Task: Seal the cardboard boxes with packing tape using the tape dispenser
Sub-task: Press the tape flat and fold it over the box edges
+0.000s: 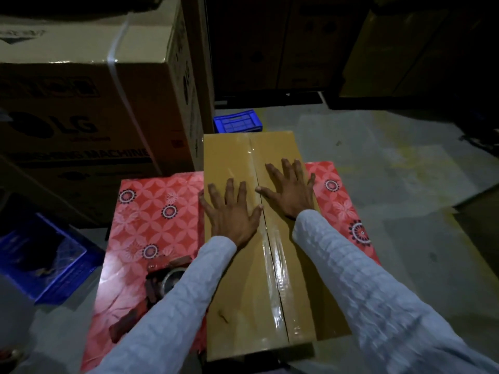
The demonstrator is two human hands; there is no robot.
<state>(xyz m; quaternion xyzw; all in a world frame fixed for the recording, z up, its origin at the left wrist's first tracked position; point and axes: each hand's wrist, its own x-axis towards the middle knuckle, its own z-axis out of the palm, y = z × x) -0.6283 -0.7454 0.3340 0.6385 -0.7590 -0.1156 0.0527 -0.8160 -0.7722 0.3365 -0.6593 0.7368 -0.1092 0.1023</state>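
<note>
Both hands lie flat and spread, gripping nothing. Left hand [232,211] presses palm-down on the left flap of the box [237,306]; right hand [290,191] does the same on the right flap, slightly farther from the camera. Thumbs point inward and come close to the centre seam [266,238] from either side.

Head view, the only one:
- Box sits lengthwise on a red patterned cloth [151,211], flaps closed and meeting along the seam.
- Clear tape [278,271] shows as a glossy strip over the seam in the near half. A similar sheen appears at the far end. Between the hands the seam is partly hidden, so whether the strip runs unbroken cannot be told.
- Dispenser [167,276] lies on the cloth to the left of the box, partly hidden under the left sleeve [189,279]. Neither hand touches it.
- Large printed carton [89,109] stands behind on the left. A blue crate [237,123] sits beyond the box, another blue crate [46,265] at the near left.

Judgement: the top seam of this box looks taped, and the hands appear to be smoothing or pressing it down. Edge strips, if wanted, are not visible. No other unsealed box of this kind is in view, so what is left of the task cannot be judged.
</note>
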